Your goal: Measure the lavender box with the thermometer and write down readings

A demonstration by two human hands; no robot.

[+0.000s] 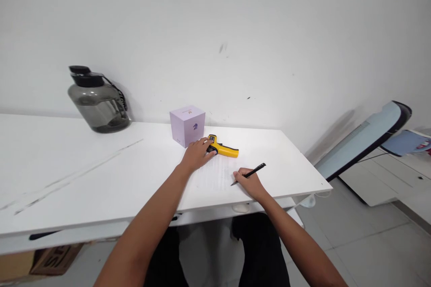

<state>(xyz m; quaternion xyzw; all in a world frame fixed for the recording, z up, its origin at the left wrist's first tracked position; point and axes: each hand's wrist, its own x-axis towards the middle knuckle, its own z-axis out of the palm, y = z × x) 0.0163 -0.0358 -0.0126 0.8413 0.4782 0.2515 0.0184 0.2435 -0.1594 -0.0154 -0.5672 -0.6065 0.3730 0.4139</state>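
Grip of right hand (249,183) pinches pen (257,169); left hand (195,155), fingers apart, touches yellow device (226,150).

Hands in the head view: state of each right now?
Left hand: fingers on the yellow gun-shaped device; can't tell if gripping.
Right hand: closed, holding the black pen.

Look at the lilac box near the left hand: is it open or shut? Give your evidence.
Shut: the lilac box shows a flat, unbroken top meeting its side walls, with no opening visible.
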